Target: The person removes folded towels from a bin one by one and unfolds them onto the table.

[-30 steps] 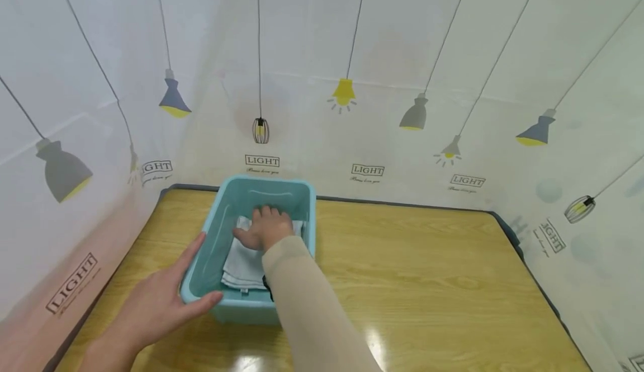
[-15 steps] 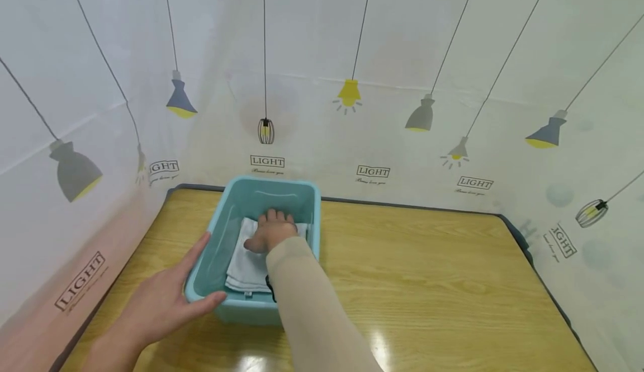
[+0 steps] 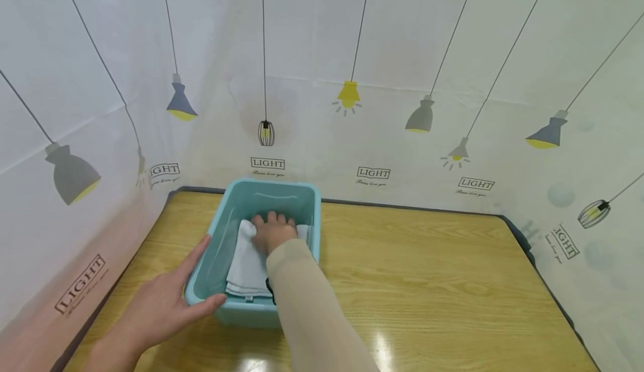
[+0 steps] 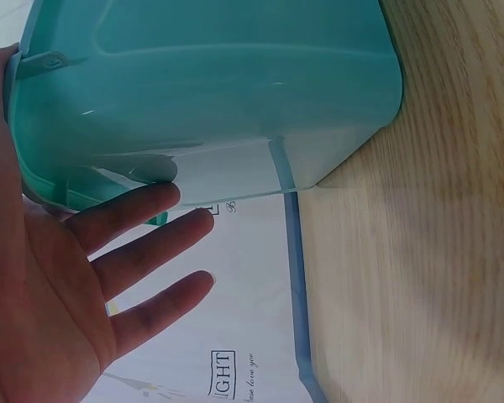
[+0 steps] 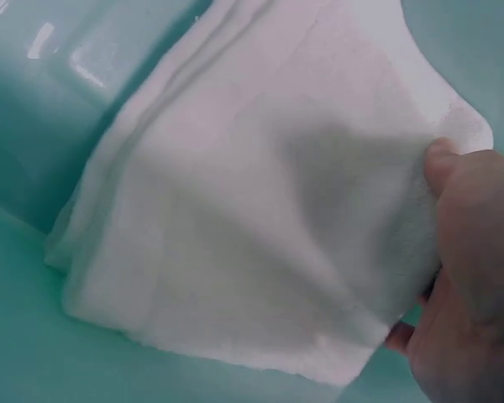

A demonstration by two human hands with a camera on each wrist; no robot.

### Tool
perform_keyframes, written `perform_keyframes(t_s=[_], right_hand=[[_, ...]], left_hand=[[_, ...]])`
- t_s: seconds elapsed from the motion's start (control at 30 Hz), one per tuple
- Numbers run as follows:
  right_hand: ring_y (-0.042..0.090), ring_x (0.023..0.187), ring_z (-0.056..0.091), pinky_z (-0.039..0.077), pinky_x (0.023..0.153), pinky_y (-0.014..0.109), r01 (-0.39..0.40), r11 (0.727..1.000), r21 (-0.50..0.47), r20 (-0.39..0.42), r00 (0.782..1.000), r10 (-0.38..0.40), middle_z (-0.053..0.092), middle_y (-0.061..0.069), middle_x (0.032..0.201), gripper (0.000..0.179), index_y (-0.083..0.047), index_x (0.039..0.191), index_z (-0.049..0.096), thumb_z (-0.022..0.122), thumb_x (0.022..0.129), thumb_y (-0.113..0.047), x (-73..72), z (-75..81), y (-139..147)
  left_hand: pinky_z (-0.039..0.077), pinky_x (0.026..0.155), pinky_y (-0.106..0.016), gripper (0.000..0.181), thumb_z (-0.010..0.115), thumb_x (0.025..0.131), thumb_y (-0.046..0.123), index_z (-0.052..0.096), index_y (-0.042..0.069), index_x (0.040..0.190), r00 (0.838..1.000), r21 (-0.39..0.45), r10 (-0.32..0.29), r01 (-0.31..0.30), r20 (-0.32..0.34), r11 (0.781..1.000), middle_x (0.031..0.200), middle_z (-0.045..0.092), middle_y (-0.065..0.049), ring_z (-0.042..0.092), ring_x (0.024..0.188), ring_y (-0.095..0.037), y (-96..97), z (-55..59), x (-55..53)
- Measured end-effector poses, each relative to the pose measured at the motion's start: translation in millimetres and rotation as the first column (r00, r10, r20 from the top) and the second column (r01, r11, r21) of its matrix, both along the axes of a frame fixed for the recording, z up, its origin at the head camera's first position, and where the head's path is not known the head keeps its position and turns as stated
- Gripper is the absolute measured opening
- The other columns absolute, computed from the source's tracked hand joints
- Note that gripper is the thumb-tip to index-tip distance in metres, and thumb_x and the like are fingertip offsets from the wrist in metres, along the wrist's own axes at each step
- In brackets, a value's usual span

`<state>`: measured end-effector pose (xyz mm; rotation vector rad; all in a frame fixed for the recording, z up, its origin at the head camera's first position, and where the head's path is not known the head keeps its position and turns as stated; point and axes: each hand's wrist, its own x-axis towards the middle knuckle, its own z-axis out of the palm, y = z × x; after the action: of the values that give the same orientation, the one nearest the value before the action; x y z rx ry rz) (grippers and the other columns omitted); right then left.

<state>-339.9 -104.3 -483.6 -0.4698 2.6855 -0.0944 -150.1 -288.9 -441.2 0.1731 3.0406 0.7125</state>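
A folded white towel [image 3: 246, 265] lies on the bottom of a teal plastic bin [image 3: 246, 319]. My right hand [image 3: 273, 233] reaches into the bin at the towel's far part. In the right wrist view, the thumb is on top of the towel [image 5: 227, 210] and fingertips show at its underside, so the right hand [image 5: 479, 260] pinches its edge. My left hand [image 3: 158, 307] rests against the bin's near left corner, thumb along the front rim. The left wrist view shows this hand [image 4: 59, 285] with fingers spread and nearly straight beside the bin's outer wall.
The bin stands at the left of a wood-grain table [image 3: 427, 282]. A white sheet [image 3: 312, 42] printed with hanging lamps encloses the table at the back and sides. Dark edging [image 3: 402, 206] runs along the table's border.
My right thumb, stretched out over the towel earlier, has drawn in, and the right hand now pinches the towel's edge. The left hand stays at the bin's corner. The view has shifted slightly.
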Motion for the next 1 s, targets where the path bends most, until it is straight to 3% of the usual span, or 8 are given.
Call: perform_keyframes(t_s=[0.17,0.27,0.47,0.7,1.0], right_hand=[[0.026,0.149,0.046,0.039,0.127,0.049,-0.078,0.995,0.063,-0.065,0.994,0.083,0.045,0.005,0.166,0.054,-0.034,0.170,0.033,0.040,0.118,-0.051,9.6,18.8,4.1],[0.024,0.147,0.049,0.042,0.125,0.045,-0.098,0.992,0.078,-0.079,0.991,0.104,0.047,0.004,0.165,0.053,-0.033,0.168,0.035,0.038,0.119,-0.052,9.3,22.3,4.5],[0.024,0.143,0.052,0.045,0.124,0.043,-0.090,0.993,0.076,-0.104,0.990,0.098,0.050,0.005,0.161,0.051,-0.032,0.166,0.035,0.035,0.118,-0.052,8.5,24.1,4.5],[0.023,0.138,0.049,0.042,0.125,0.043,-0.071,0.995,0.064,-0.140,0.987,0.080,0.048,0.007,0.159,0.052,-0.030,0.167,0.034,0.036,0.119,-0.050,15.7,36.8,8.5],[0.025,0.136,0.044,0.040,0.124,0.044,-0.080,0.993,0.092,-0.127,0.988,0.091,0.043,0.008,0.162,0.055,-0.030,0.169,0.030,0.034,0.118,-0.052,3.3,30.7,-0.9]], left_hand=[[0.057,0.067,-0.046,0.115,0.077,0.092,0.068,0.011,0.028,0.179,1.000,-0.003,-0.002,0.002,0.016,1.000,0.123,0.077,-0.025,0.072,0.087,-0.023,-1.1,-0.5,-0.2],[0.056,0.067,-0.046,0.115,0.076,0.093,0.067,0.010,0.028,0.179,1.000,-0.003,-0.004,0.004,0.022,1.000,0.123,0.077,-0.026,0.072,0.087,-0.023,-1.7,-0.4,-0.2],[0.055,0.066,-0.043,0.114,0.076,0.093,0.068,0.011,0.029,0.179,1.000,0.000,0.000,0.000,0.021,1.000,0.119,0.078,-0.023,0.070,0.084,-0.020,-0.7,0.0,0.4],[0.054,0.066,-0.042,0.114,0.074,0.094,0.070,0.010,0.030,0.179,0.999,0.002,-0.006,0.006,0.032,1.000,0.120,0.078,-0.022,0.069,0.084,-0.019,2.2,1.0,-0.5],[0.054,0.067,-0.042,0.113,0.075,0.094,0.069,0.011,0.031,0.179,1.000,0.011,0.001,-0.001,0.018,1.000,0.118,0.078,-0.019,0.068,0.084,-0.018,1.6,2.4,1.3]])
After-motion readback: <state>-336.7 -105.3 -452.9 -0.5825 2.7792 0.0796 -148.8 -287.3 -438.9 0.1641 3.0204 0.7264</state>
